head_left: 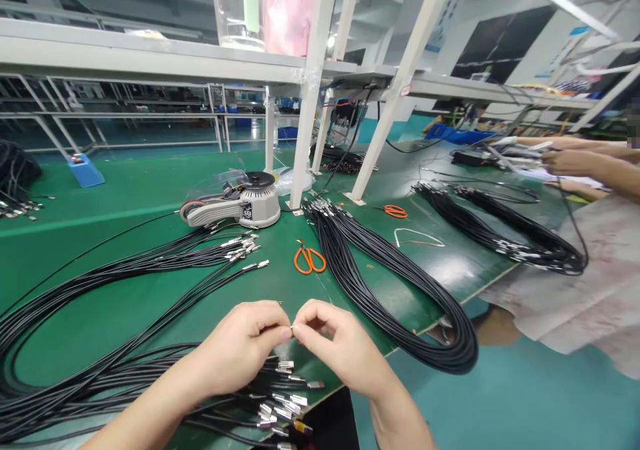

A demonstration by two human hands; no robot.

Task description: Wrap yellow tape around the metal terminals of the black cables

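My left hand (245,337) and my right hand (335,340) meet fingertip to fingertip above the green table's front edge. Both are closed in a pinch. A tiny pale bit shows between the fingertips, too small to name. Below and left of my left hand lies a bundle of black cables (125,377), with metal connectors (283,407) at its ends. More black cables (165,260) curve across the table at the left. Beyond my hands lie orange-handled scissors (310,261). Right of my right hand, a looped bundle of black cables (400,290) hangs partly over the edge.
A grey tape dispenser (240,203) stands behind the left cables. White shelf posts (304,103) rise from the green table (270,273). Further right lie a second orange pair of scissors (395,211) and another cable bundle (500,230), near a co-worker's hands (575,163).
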